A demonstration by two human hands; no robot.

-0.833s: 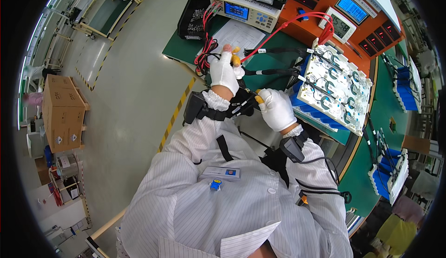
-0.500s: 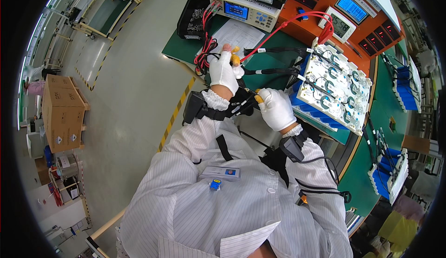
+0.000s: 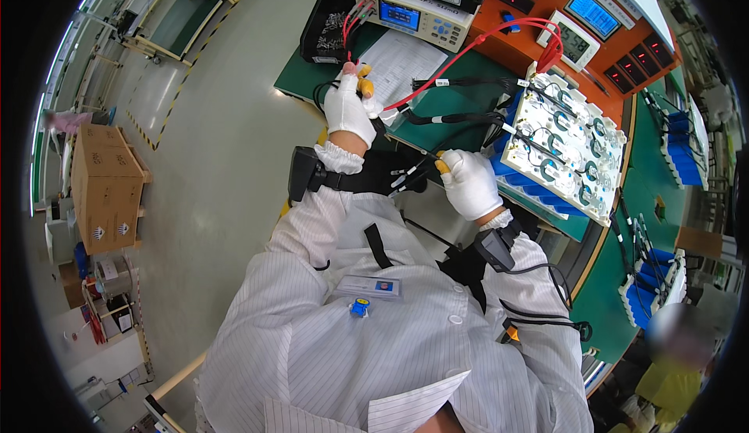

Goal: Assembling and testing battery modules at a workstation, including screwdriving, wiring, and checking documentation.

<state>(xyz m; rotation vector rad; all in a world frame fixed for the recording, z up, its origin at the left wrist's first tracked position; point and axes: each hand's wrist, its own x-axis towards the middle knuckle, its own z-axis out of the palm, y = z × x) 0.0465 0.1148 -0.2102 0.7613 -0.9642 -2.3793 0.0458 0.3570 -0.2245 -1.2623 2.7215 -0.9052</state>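
My left hand (image 3: 349,107), in a white glove with yellow fingertips, is closed around a red probe lead (image 3: 468,49) near the left end of the green bench (image 3: 456,99). My right hand (image 3: 470,182), gloved the same way, grips a black probe lead (image 3: 417,169) at the bench's front edge. Just to its right lies a battery pack (image 3: 563,146) with blue cells under white holders and metal tabs. Both leads run back toward the orange test unit (image 3: 538,0).
A beige bench meter (image 3: 413,13) stands at the back, with a paper sheet (image 3: 402,62) in front of it and a black tray of cables (image 3: 328,27) to its left. Blue cell trays (image 3: 651,289) sit at right. Cardboard boxes (image 3: 101,187) stand on the floor at left.
My left hand has shifted slightly toward the meter with the red lead. My right hand has barely moved.
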